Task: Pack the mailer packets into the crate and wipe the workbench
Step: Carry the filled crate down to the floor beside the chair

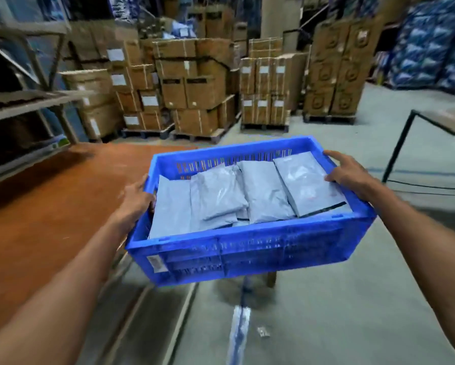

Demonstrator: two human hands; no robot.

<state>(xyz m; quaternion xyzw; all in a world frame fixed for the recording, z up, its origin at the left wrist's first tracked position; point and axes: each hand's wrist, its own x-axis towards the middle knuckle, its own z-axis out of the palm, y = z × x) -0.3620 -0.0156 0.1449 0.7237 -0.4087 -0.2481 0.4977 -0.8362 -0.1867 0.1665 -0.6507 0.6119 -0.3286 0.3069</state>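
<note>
The blue crate [247, 248] is held up in the air, in the middle of the view, above the grey floor [326, 312] and tilted a little down to the left. The left hand [137, 198] grips its left end with fingers curled over the rim. The right hand [347, 172] grips the right end the same way, its fingertips touching the rightmost packet. Inside, the grey mailer packets [221, 196] lie in overlapping rows from the left wall to the right, filling most of the crate. No loose packets show anywhere outside it, so the packing looks done or very close to it, and the crate appears to be on its way somewhere. To the near left lies a bare orange-brown surface [50, 206], which may be the workbench, though I cannot tell for sure. No cloth is in view and neither hand is free, so the wiping seems to be the part left to do. Far behind stand stacked cardboard boxes [194, 83] on pallets. A metal shelf rack [23, 104] stands at the far left and a black-framed table [445, 125] at the far right.
</note>
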